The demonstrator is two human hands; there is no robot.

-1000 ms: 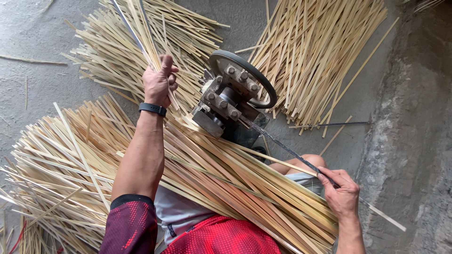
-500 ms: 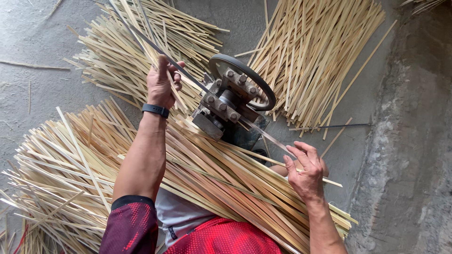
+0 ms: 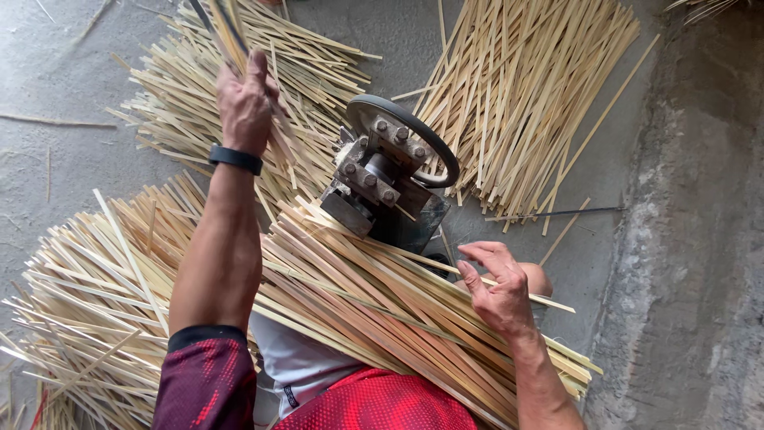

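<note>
Closest in, a thick bundle of bamboo strips (image 3: pixel 382 318) lies slantwise across the person's lap, above a red shirt (image 3: pixel 374 402) and a dark patterned sleeve (image 3: pixel 203 378). The right hand (image 3: pixel 497 291) hovers over the bundle's upper edge, its grip half open, fingers curled loosely; it touches or nearly touches a strip, though I cannot tell that it has hold of any.

Just beyond the bundle stands a small metal machine (image 3: pixel 382 179) with a dark wheel (image 3: pixel 414 135) on the concrete floor (image 3: pixel 72 87).

The left hand (image 3: pixel 247 99), a black wristband (image 3: pixel 235 158) on its wrist, reaches out past the machine's left side. Its grip is closed around a thin strip (image 3: pixel 227 32) that runs up toward the floor's far edge.

More loose strips lie heaped on the floor: one pile (image 3: pixel 95 295) at the near left, one (image 3: pixel 310 72) under the raised hand, another (image 3: pixel 525 80) at the far right. A rough concrete ledge (image 3: pixel 700 239) runs along the right side.
</note>
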